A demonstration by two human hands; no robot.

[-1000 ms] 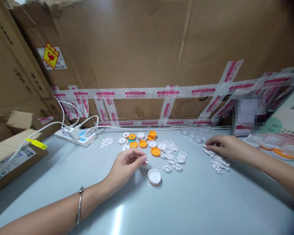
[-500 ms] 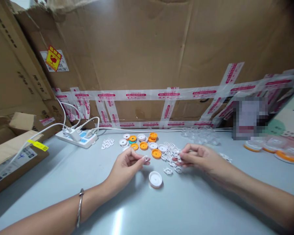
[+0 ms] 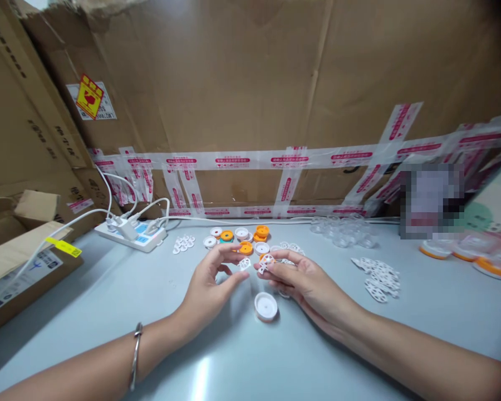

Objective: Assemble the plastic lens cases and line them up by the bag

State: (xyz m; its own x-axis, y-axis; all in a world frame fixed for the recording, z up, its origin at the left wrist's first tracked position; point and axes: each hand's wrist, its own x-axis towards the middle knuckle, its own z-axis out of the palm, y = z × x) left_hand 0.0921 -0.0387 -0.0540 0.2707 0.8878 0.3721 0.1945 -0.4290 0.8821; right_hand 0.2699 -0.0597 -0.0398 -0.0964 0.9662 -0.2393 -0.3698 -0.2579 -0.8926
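Observation:
Between the thumb and fingers of my left hand (image 3: 212,281) is a small white plastic piece with cut-outs (image 3: 244,264). My right hand (image 3: 303,281) pinches a white openwork plastic piece (image 3: 266,262), close to the left one but apart from it. Just below both hands, a round white cup-like part (image 3: 266,306) with an orange underside rests on the table. Behind them lie several orange discs (image 3: 246,248) and white discs (image 3: 241,233). My right hand partly hides a pile of white openwork pieces (image 3: 291,246).
Small white parts (image 3: 183,244) and a power strip (image 3: 144,236) with plugged-in cables lie to the left, beside an open cardboard box (image 3: 29,262). Rightward are flat perforated white pieces (image 3: 379,278), clear domes (image 3: 346,231) and orange-based clear-topped parts (image 3: 495,267). Large cardboard (image 3: 242,83) stands behind.
My right hand has moved left from the white pile to near my left hand, bringing an openwork piece. My left fingers have spread slightly and the piece in them has turned to show its cut-outs.

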